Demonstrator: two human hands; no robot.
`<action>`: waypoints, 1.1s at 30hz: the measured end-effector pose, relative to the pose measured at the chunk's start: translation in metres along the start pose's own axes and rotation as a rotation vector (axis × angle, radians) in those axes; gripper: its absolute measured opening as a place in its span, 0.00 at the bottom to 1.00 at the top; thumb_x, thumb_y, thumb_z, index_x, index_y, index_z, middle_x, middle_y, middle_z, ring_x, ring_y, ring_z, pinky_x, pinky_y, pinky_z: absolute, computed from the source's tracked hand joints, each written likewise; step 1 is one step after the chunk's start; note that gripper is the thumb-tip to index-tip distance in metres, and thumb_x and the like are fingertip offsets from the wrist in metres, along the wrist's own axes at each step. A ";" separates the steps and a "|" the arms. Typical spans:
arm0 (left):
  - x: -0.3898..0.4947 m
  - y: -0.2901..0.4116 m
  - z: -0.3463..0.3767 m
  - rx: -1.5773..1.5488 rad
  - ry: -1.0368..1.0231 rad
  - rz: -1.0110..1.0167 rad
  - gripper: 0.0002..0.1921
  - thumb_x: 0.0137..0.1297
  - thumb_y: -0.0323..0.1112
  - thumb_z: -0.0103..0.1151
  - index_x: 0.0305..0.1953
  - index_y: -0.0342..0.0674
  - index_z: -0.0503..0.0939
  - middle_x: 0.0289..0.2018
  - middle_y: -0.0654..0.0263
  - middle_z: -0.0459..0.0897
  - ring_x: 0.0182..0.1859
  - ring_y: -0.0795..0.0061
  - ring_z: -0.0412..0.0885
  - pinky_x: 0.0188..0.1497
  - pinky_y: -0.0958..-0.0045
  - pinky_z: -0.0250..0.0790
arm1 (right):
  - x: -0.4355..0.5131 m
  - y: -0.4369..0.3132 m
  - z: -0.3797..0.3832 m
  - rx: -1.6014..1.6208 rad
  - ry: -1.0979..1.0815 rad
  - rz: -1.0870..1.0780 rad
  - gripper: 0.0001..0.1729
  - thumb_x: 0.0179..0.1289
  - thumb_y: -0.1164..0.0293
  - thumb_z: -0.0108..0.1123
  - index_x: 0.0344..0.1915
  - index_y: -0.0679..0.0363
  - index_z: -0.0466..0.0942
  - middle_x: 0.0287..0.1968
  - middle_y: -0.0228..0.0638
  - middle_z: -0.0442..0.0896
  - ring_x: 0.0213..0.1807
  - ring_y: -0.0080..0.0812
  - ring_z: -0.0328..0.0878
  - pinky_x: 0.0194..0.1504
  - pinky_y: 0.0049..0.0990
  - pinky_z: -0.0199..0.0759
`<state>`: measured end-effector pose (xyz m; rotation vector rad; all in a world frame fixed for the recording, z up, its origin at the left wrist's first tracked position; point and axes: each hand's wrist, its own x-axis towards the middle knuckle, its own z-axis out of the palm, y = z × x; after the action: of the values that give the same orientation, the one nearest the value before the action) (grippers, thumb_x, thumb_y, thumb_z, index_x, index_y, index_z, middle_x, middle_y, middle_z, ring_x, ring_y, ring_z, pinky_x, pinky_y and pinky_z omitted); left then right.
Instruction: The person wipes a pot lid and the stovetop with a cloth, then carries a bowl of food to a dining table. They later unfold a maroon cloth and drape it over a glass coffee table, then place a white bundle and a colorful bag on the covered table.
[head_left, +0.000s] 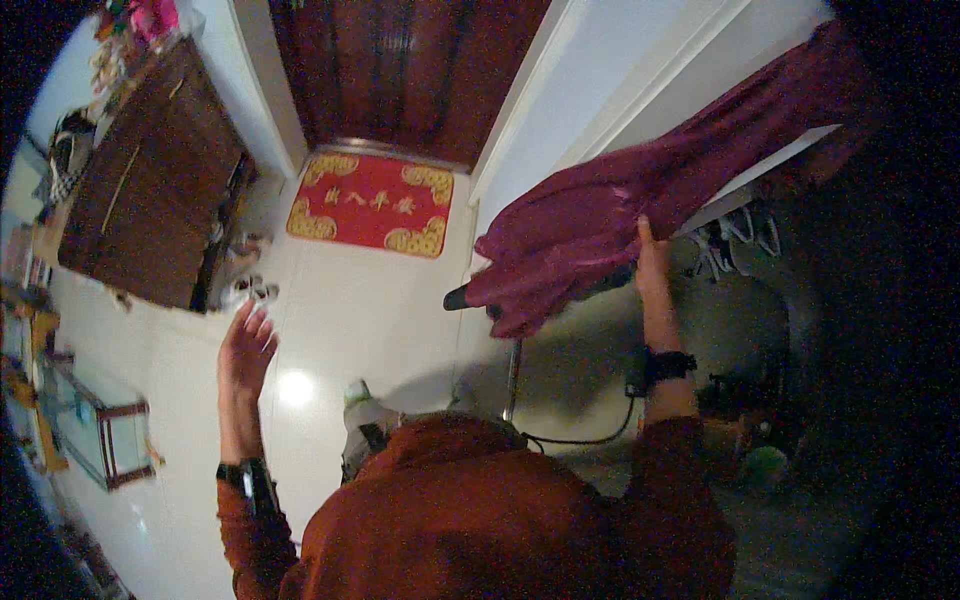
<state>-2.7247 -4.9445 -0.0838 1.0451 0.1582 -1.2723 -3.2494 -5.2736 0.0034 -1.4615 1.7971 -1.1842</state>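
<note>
A maroon cloth garment (577, 202) stretches from the middle of the view to the upper right, its folds hanging loosely. My right hand (652, 251) is at its lower edge, thumb on the near face and the other fingers mostly hidden by cloth. From the garment's left end pokes a black tip (454, 298); what it belongs to is covered. Below the cloth stands a slim metal pole (514, 379). My left hand (249, 345) is raised over the tiled floor, far from the garment, with fingers slightly bent and apart and nothing in them.
A red doormat (371, 201) with gold corners and writing lies before a dark wooden door (382, 67). To the left are a brown cabinet (150, 180), shoes (253, 289) and a glass tank (105, 427). A black cord (592, 441) runs near the pole. Several hangers (731, 236) hang at right.
</note>
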 end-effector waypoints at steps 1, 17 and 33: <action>0.000 -0.007 0.011 0.054 -0.031 -0.002 0.18 0.64 0.44 0.50 0.54 0.47 0.72 0.42 0.70 0.77 0.42 0.78 0.74 0.48 0.73 0.65 | -0.011 -0.006 -0.007 0.236 -0.144 -0.081 0.34 0.57 0.54 0.59 0.53 0.70 0.66 0.56 0.43 0.69 0.52 0.39 0.69 0.52 0.38 0.65; 0.071 -0.075 0.196 1.037 -0.561 0.443 0.12 0.60 0.27 0.54 0.45 0.33 0.77 0.37 0.61 0.82 0.40 0.74 0.78 0.46 0.71 0.69 | -0.086 -0.111 0.109 0.496 -0.557 -0.134 0.18 0.60 0.60 0.60 0.43 0.62 0.75 0.39 0.29 0.78 0.37 0.24 0.70 0.45 0.26 0.65; 0.094 0.092 0.118 1.082 -0.247 1.139 0.15 0.68 0.34 0.41 0.45 0.28 0.73 0.35 0.64 0.77 0.39 0.78 0.70 0.45 0.76 0.64 | 0.039 -0.220 0.008 0.185 -0.030 -0.602 0.33 0.60 0.58 0.59 0.59 0.63 0.61 0.59 0.42 0.67 0.60 0.32 0.63 0.60 0.28 0.56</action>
<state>-2.6661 -5.1009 -0.0262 1.4889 -1.2769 -0.3225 -3.1458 -5.3193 0.1967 -1.9581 1.2107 -1.5478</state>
